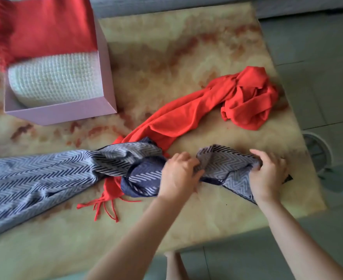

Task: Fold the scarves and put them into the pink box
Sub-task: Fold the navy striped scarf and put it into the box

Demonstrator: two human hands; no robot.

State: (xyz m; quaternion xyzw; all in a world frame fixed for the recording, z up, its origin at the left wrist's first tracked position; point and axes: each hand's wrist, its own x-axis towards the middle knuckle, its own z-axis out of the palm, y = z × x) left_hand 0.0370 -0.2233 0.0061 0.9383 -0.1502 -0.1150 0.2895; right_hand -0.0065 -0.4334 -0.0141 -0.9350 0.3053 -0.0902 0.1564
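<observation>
A blue and white zigzag scarf (pixel 35 178) stretches from the left edge across the front of the table. My left hand (pixel 178 174) grips a bunched part near its right end. My right hand (pixel 267 174) grips the end itself, a hand's width further right. An orange-red scarf (pixel 186 118) lies crumpled from the table's right side down under the blue one, its tassels sticking out in front. The pink box (pixel 65 114) stands at the back left. It holds a folded white knitted scarf (pixel 53 77) and a folded red fringed scarf (pixel 41 27).
The marbled beige table (pixel 166 57) ends close to my right hand on the right and along the front. A white round object (pixel 318 150) stands on the tiled floor beyond the right edge. A grey sofa edge (pixel 287 7) runs along the back.
</observation>
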